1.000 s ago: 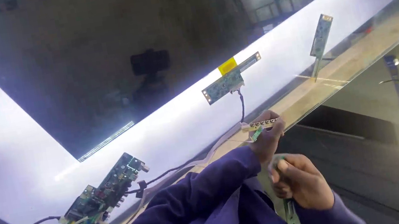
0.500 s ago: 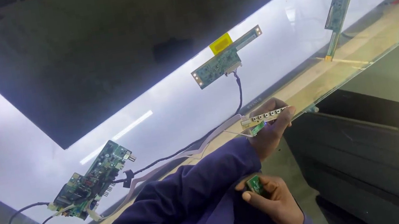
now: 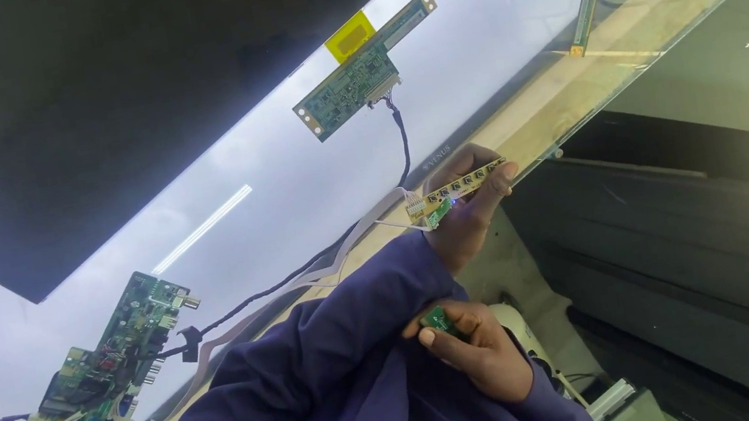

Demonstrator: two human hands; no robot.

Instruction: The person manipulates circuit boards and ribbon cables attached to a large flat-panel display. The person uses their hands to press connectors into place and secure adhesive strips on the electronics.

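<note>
While left hand [image 3: 462,216] pinches one button strip [image 3: 457,188], right hand [image 3: 474,351] grips one small green board [image 3: 438,321]; hands apart

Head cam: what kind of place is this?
Likely an electronics repair or assembly bench for flat screens. A large lit white backlight panel lies on a wooden bench, with bare green circuit boards wired on it. The left hand holds a narrow button strip board.

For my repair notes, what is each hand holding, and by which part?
Left hand holds a narrow button board along its length; right hand pinches a small green board by its edge.
</note>
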